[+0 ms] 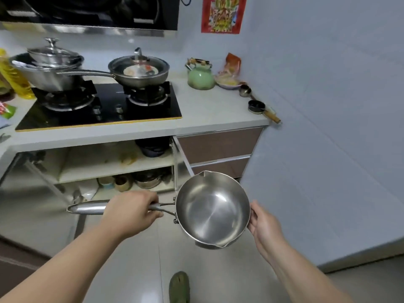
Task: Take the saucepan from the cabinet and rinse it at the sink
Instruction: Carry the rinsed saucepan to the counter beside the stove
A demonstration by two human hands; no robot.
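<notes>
Both forearms reach forward from 6 o'clock. The left hand (131,212) curls knuckles-up in a closed grip at 9 o'clock. The right hand (263,224) sits at 3 o'clock, its fingers gently bent.

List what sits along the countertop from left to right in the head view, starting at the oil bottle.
Oil bottle → lidded wok → lidded pan → green kettle → plate → measuring cup → small ladle.
</notes>
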